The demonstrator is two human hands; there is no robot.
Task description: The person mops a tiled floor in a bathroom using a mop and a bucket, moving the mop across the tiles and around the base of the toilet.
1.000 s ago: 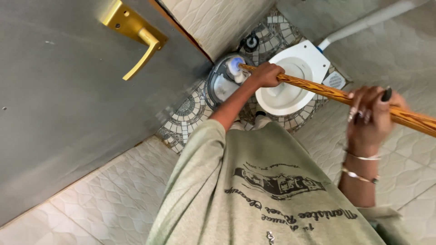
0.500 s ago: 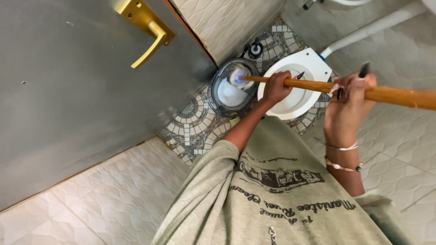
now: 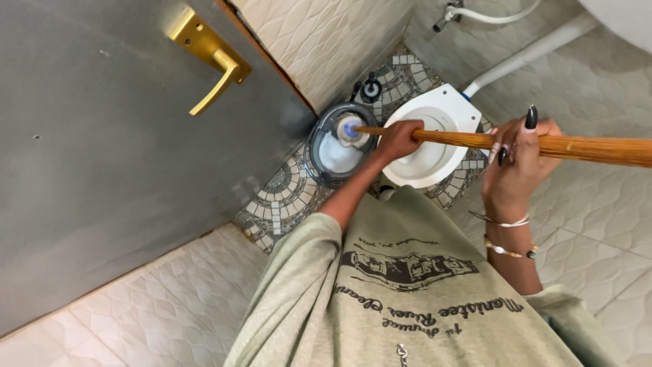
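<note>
A long wooden mop handle [image 3: 468, 140] runs from the right edge down to a white mop head [image 3: 350, 129], which sits inside a grey round bucket [image 3: 320, 158] on the mosaic floor. My left hand [image 3: 399, 138] grips the handle low, near the bucket. Higher up on the shaft is my right hand [image 3: 519, 158], with its fingers wrapped around the wood and one finger lifted. Bracelets circle that wrist.
A white toilet bowl [image 3: 445, 109] stands right of the bucket, with a white pipe [image 3: 526, 51] behind it. A grey door with a gold lever handle [image 3: 210, 58] fills the left. White quilted tiles cover the walls. My green printed shirt [image 3: 407, 292] fills the foreground.
The handle has levelled out from its earlier slant and the mop head has shifted a little within the bucket. My right hand has slid along the shaft and the view has drifted.
</note>
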